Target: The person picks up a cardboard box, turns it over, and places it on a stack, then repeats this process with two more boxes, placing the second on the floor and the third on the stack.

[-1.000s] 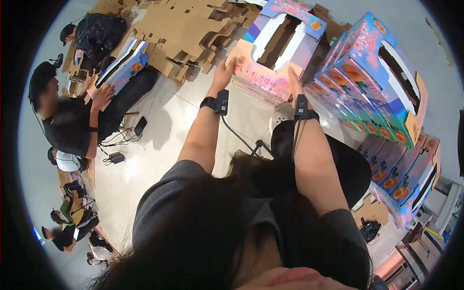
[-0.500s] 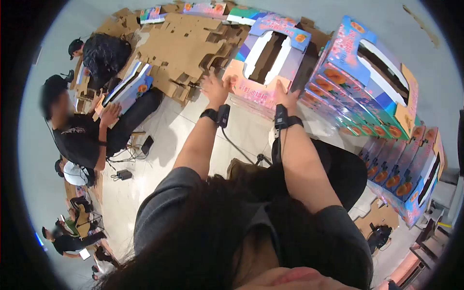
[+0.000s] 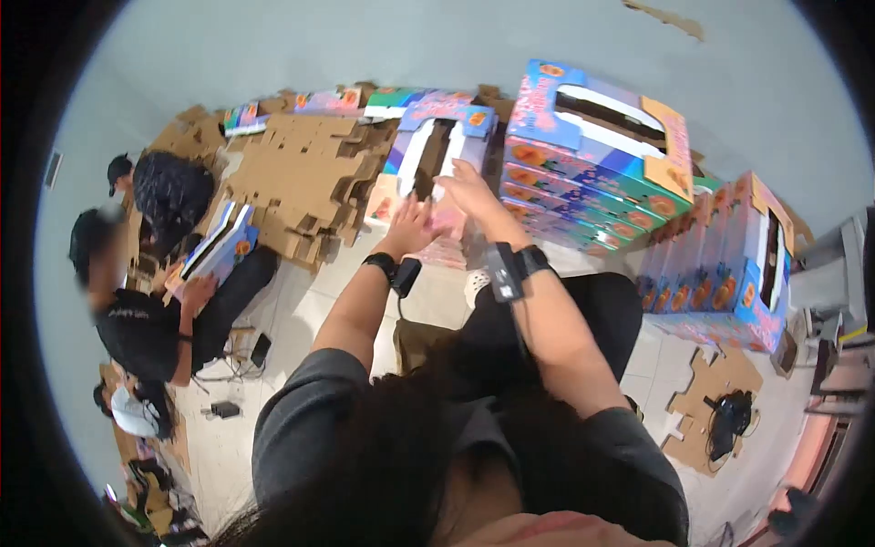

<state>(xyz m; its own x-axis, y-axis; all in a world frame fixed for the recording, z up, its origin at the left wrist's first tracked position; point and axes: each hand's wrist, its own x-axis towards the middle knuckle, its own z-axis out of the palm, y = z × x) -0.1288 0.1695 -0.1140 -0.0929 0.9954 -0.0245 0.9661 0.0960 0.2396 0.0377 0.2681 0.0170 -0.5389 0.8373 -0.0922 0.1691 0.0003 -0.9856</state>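
In the head view, a printed cardboard fruit box in blue, pink and peach stands in front of me, with a long slot and white flaps on top. My left hand lies on its near peach-coloured end, fingers spread. Over the near right part of the top, my right hand has its fingers stretched toward the slot, right at the white flap. Both wrists wear black straps with small devices.
Right of the box rises a stack of similar boxes, with more boxes standing beyond it. Flat brown cardboard lies to the left. A seated co-worker handles another box. Cables and a black adapter lie on the floor.
My hands have come off the box's near corners and closer together; the right now reaches over the top by the slot. The view has turned, shifting the scene.
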